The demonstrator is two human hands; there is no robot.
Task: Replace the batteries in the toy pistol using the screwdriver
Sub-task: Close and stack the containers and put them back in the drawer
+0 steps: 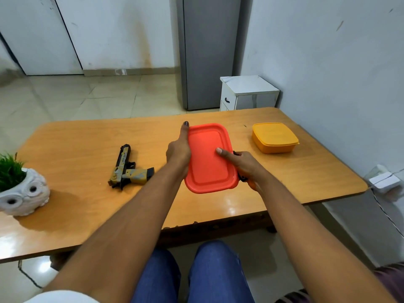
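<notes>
**Both hands on the red lid, toy pistol lying aside**

Nearest the camera, at 6 o'clock, are the person's knees point(192, 274) in blue trousers, with both forearms reaching forward over the near edge of the wooden table point(251, 206).

The left hand point(178, 149) lies along the left edge of a red container lid point(207, 158), thumb stretched straight toward 12 o'clock beside the rim, the other fingers hidden under or behind the lid; it appears to hold that edge. The right hand point(242, 162) grips the lid's right edge, thumb laid flat on the top surface pointing toward 10 o'clock. Beneath this hand something black and orange shows; whether it is a tool handle or part of the container I cannot tell. The lid tilts slightly, its near end toward 6 o'clock.

At 9 o'clock from the lid, well apart from both hands, the toy pistol point(127, 169) lies on its side on the table, black and yellow-tan, barrel toward 12 o'clock, grip toward 3 o'clock. A marking runs along its slide but is too small to read.

At the table's far left, 8 o'clock, stands a white owl-shaped pot point(24, 197) with green grass-like leaves. At 2 o'clock from the lid sits a closed yellow container point(273, 137).

Beyond the table, at 1 o'clock, a small white cabinet point(249, 92) stands beside a tall grey refrigerator point(207, 51).
</notes>
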